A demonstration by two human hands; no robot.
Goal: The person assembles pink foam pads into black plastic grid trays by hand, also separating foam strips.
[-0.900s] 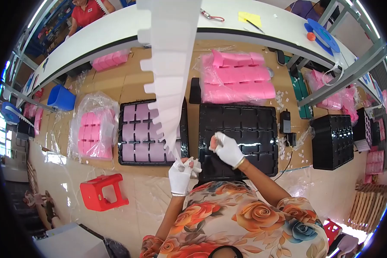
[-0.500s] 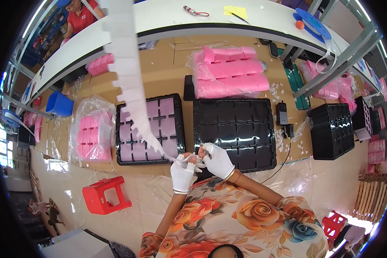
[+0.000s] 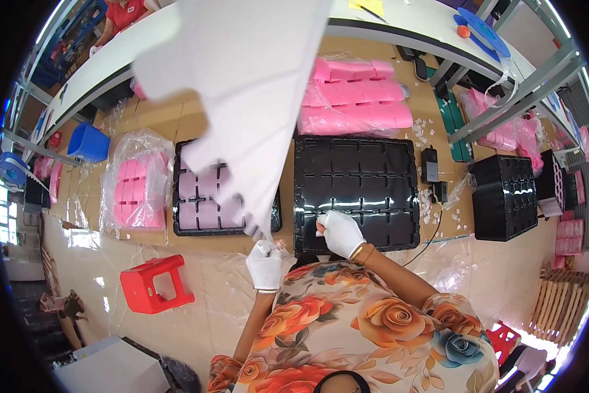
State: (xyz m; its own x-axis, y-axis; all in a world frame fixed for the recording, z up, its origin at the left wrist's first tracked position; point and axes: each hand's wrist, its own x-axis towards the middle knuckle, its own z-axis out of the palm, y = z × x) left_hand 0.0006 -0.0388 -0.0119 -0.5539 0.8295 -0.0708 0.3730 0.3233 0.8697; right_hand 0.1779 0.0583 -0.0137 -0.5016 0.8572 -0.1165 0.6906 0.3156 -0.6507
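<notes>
A wide white strip with one notched edge rises past the camera, large and blurred. Its narrow lower end is in my left hand, white-gloved with bare fingertips, closed round it. My right hand, gloved the same way, is held over the near left part of a black compartment tray. Its fingers are curled together; what they pinch, if anything, is too small to make out. Left of that tray, partly behind the strip, lies another black tray with flat lilac pieces in its compartments.
Pink wrapped bundles lie beyond the trays, another pink bundle at left. Stacked black trays stand at right. A black device and white scraps lie between. A red stool is on the floor; a person sits across the white bench.
My hands have drawn apart; the right moved rightward over the black tray. The strip has swung right and closer to the camera, its end still in my left hand.
</notes>
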